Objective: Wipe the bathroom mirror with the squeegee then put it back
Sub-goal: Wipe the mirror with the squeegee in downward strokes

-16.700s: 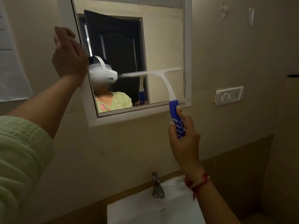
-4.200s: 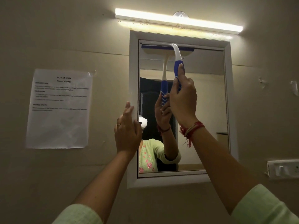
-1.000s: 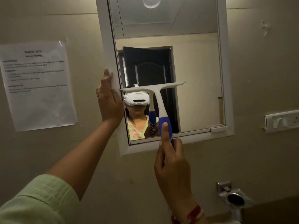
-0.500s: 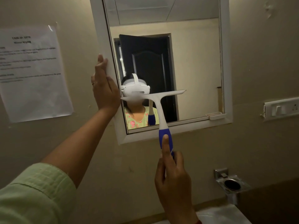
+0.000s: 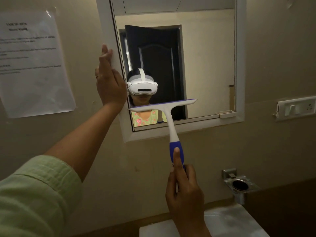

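I log: squeegee (image 5: pixel 168 115) blade sits lower on mirror (image 5: pixel 205 57) than before. Right hand (image 5: pixel 185 194) grips handle, forefinger extended; left hand (image 5: pixel 109 82) stays flat on frame (image 5: pixel 106 23), fingers together.

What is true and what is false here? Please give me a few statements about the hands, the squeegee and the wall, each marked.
1. The right hand holds the squeegee by its blue handle. True.
2. The left hand grips a cloth. False: it holds nothing and lies with straight fingers against the white frame on the left side of the mirror.
3. The squeegee's blade is in front of the lower part of the mirror. True.
4. The paper sheet hangs to the right of the mirror. False: it hangs to the left, and a switch plate is on the right.
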Demonstrator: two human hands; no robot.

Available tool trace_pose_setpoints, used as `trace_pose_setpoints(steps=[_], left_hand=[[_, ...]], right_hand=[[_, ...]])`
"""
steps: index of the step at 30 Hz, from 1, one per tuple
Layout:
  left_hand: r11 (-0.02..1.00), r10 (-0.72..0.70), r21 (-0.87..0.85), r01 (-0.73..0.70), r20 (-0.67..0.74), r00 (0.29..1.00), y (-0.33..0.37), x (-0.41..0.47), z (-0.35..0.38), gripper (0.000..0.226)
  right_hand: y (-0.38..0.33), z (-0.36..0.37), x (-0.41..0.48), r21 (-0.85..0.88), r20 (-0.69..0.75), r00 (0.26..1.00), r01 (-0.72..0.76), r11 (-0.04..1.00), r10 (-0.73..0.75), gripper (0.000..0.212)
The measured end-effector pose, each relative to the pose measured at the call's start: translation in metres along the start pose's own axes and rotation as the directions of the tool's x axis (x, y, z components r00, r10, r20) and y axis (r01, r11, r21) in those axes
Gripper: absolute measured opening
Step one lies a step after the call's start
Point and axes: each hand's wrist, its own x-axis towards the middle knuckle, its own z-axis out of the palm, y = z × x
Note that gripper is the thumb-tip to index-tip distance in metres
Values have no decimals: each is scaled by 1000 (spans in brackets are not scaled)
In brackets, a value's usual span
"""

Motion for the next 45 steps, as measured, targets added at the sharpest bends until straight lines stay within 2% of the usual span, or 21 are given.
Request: trace_pose_setpoints(steps=[9,16,23,33,37,45], left_hand=[[996,-41,78,38,32,999,11,-2,-6,46],[993,-46,114,41,38,998,16,-4,-9,54],[991,-42,129,36,41,998,14,-2,-9,51],[994,-48,101,42,57,997,17,-2,-11,55],[990,-43,140,33,72,996,13,-2,-10,55],[988,-48,149,37,72,996,14,-2,-10,55]], right_hand=[[0,1,-15,23,6,999,-38,999,38,56],[-9,16,-37,10,33,986,-163,987,162,46],[-10,12,-39,-15,34,983,-178,984,179,44],[0,-1,-43,-74,60,988,-139,987,144,45],[2,-6,-43,-91,60,991,-116,989,122,45],[-5,-23,-18,23,-36,997,-63,998,63,48]])
